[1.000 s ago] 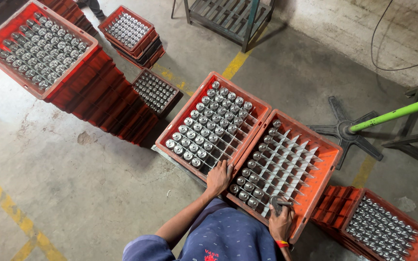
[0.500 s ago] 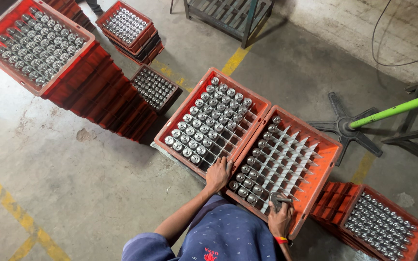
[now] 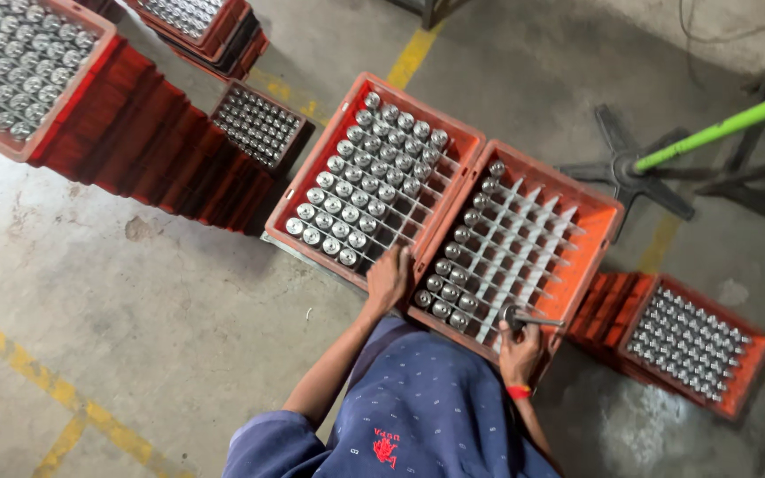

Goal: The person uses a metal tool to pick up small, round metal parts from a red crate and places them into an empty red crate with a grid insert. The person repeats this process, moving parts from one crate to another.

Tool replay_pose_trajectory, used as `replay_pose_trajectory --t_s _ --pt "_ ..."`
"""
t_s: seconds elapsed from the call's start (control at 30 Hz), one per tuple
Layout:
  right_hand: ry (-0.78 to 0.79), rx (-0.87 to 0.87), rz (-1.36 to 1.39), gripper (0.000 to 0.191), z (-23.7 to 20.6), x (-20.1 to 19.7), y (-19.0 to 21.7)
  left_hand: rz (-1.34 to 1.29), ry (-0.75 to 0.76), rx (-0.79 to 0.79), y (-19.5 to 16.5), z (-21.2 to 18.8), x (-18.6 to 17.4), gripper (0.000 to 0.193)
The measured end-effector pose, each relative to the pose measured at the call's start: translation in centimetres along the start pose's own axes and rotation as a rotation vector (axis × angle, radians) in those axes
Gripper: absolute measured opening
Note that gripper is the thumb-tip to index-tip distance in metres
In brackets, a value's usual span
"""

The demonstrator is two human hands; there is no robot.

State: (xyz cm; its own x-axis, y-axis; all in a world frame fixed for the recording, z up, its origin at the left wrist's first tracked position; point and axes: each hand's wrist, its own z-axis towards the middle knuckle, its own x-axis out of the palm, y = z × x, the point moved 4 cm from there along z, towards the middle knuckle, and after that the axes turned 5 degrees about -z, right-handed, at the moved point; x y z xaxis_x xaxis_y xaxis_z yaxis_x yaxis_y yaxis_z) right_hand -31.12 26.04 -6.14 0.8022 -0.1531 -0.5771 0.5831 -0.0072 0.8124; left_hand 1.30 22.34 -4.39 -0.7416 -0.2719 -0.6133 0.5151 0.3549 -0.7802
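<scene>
- Landmark: the orange plastic crate with a grey grid divider (image 3: 597, 212), partly filled with metal cylinders along its near-left side; every position below is given relative to it.
- Left hand (image 3: 389, 280): rests flat, fingers spread narrowly, on the near rim where the landmark crate touches the fuller orange crate of silver-capped cylinders (image 3: 453, 133) to its left; it holds nothing.
- Right hand (image 3: 521, 352): at the near edge of the landmark crate, closed around a slim metal shaft part (image 3: 529, 319) that lies almost level over the nearest grid cells.
- Judged procedure: steady the crate with the left hand; tilt the shaft part upright over an empty cell beside the filled ones; lower it straight so it does not catch the divider; release only once seated.
- Surroundings: a smaller orange crate of shiny metal parts (image 3: 737, 389) sits lower, to the near right of the landmark; a stack of red crates (image 3: 148, 150) stands well to its left; a green pole (image 3: 719, 128) crosses beyond its far right.
</scene>
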Motion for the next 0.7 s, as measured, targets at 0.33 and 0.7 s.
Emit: replay_pose_trajectory --t_s 0.33,0.7 --pt "0.013 0.208 0.531 0.036 0.7 -0.9 -0.3 0.274 -0.182 0.455 -5.3 11.1 -3.6 0.063" --pt "0.038 0.273 0.497 0.039 -2.9 -1.8 -4.1 0.256 -0.089 0.606 -7.1 12.3 -4.5 0.062"
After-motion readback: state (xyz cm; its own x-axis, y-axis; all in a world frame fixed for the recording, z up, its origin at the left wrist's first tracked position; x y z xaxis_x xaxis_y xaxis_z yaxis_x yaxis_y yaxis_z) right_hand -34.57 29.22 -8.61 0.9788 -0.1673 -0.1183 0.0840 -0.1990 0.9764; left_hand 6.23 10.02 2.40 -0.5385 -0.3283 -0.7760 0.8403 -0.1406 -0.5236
